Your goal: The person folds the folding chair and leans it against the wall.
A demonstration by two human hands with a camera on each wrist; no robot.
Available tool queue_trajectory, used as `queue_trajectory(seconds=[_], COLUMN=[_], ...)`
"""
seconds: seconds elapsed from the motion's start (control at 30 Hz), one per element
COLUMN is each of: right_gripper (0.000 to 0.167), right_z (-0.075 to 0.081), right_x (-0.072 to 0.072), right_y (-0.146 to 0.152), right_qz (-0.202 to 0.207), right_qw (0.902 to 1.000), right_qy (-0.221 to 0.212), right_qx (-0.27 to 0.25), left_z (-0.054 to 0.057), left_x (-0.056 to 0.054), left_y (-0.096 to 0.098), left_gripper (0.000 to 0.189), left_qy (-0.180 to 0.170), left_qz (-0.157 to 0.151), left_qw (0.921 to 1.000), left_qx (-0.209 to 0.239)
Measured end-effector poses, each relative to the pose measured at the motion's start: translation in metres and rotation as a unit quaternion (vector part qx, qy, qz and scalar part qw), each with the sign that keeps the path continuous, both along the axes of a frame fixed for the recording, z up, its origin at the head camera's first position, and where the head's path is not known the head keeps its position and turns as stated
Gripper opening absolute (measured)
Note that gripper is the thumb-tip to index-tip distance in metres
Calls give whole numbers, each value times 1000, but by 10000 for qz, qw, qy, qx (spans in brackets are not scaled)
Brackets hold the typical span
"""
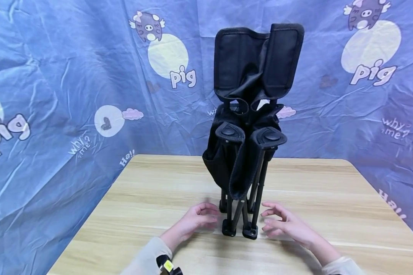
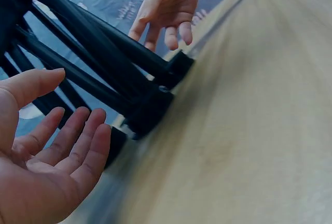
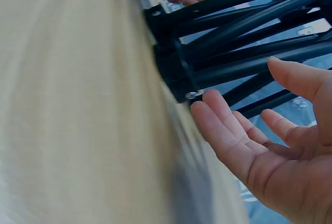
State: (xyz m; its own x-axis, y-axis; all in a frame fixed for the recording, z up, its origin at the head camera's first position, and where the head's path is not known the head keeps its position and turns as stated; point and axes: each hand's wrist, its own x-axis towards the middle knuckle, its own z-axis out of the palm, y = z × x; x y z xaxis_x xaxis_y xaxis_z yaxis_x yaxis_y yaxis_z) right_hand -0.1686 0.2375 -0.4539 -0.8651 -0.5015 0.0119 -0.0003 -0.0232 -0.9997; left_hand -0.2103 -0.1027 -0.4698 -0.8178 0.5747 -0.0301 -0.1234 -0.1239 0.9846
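Head view: a folded black fabric chair (image 1: 252,166) stands upright on the pale wooden surface (image 1: 151,198) between left hand (image 1: 197,220) and right hand (image 1: 289,225). Left wrist: fingers (image 2: 94,154) apart beside dark tubular legs (image 2: 111,60). Right wrist: fingers apart near blocky black feet (image 3: 172,72).

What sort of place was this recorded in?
Probably a makeshift indoor filming corner: pig-print blue fabric backdrop hangs behind and beside a light wood-grain tabletop, on which a folded black camping chair stands upright.
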Motion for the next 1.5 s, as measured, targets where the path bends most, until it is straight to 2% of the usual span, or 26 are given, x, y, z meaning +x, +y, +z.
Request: queue_trajectory(seconds=[0.13, 0.3, 0.37, 0.6, 0.93, 1.07, 1.3, 1.5], right_gripper=[53, 57, 59, 47, 61, 60, 66, 63], right_z=[-12, -21, -23, -28, -35, -36, -35, -34], right_x=[-1, -2, -2, -1, 0, 0, -3, -2], right_y=[-4, -8, -8, -13, -24, -26, -28, -28], right_qz=[102, 207, 278, 512, 495, 567, 610, 571], right_qw=[9992, 9987, 9983, 9957, 9947, 9953, 9963, 9965], right_qy=[-326, -378, -396, -540, -674, -593, -479, -501], right_qx=[-197, -269, -324, -553, -599, -513, -359, -354], left_z=[-9, -16, -17, -19, -21, -22, -23, -23], left_x=[2, 3, 3, 3, 3, 3, 4, 5], left_y=[7, 12, 14, 19, 26, 27, 32, 35], left_gripper=[45, 45, 48, 54, 57, 61, 62, 60], left_qy=[-130, -213, -215, -198, -340, -159, 609, 670], left_qz=[49, 107, 136, 216, -5, -36, 145, 273], left_qw=[9999, 9997, 9997, 9995, 9994, 9999, 9973, 9962], left_qx=[-5, -19, 3, 65, 81, 20, -393, -488])
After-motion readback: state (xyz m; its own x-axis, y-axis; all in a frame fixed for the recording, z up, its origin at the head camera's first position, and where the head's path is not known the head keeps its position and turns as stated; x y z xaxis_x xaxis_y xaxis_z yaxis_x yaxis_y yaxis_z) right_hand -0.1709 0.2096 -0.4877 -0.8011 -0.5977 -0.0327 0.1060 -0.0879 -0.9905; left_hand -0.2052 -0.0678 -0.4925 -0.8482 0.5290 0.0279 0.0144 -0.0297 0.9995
